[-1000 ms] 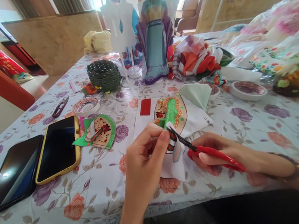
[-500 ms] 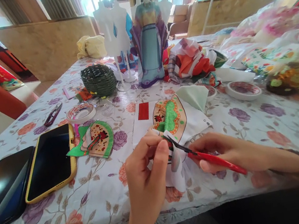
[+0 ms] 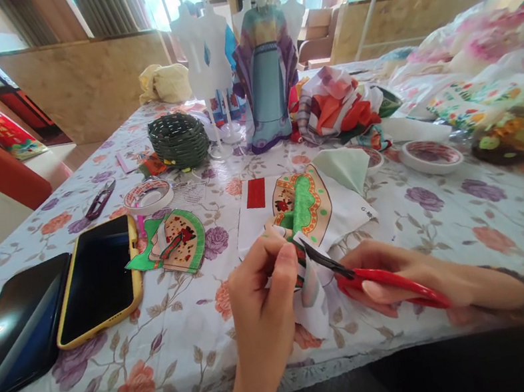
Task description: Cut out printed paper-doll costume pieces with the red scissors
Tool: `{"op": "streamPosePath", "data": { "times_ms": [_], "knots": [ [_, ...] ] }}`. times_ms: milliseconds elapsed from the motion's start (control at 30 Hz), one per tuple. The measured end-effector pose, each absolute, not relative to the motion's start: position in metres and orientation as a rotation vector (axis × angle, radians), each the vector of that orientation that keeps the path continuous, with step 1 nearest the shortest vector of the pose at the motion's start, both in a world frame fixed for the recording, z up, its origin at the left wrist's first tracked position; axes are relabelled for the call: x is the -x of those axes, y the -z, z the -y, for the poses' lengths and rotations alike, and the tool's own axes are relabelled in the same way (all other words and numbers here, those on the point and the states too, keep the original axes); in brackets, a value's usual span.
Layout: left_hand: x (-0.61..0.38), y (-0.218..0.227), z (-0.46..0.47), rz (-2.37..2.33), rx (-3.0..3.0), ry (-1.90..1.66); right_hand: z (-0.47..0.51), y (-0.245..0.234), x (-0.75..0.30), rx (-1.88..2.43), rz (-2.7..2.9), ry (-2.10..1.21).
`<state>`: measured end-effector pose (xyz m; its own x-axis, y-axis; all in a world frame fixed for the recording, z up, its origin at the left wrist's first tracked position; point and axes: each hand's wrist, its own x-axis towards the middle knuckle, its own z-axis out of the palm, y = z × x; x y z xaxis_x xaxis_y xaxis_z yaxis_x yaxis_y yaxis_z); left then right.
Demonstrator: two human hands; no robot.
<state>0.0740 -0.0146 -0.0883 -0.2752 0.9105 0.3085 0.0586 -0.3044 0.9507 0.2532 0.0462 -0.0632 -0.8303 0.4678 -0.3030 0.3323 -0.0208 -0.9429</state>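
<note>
Where the left hand pinches it between thumb and fingertips, the white printed cloth stands folded up off the flowered tablecloth, its loose end hanging just below the pinch. The right hand is closed around the red scissors. Their dark blade tips touch the cloth right beside the left thumb, and the gap between the blades is too fine to judge. Just beyond the pinch, the rest of the cloth lies flat, showing a green and orange fan print. Well left of the left hand lie a cut-out fan piece, then a yellow-cased phone.
</note>
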Motion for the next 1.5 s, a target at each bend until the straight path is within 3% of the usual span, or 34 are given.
{"op": "streamPosePath", "data": {
  "times_ms": [1267, 1500],
  "knots": [
    [-0.074, 0.089, 0.015, -1.447, -1.495, -1.721, -0.043, 0.082, -0.255, 0.797, 2.060, -1.938],
    [-0.055, 0.061, -0.004, -1.599, -1.695, -1.396, -0.048, 0.088, -0.269, 0.815, 1.980, -1.801]
  ]
}}
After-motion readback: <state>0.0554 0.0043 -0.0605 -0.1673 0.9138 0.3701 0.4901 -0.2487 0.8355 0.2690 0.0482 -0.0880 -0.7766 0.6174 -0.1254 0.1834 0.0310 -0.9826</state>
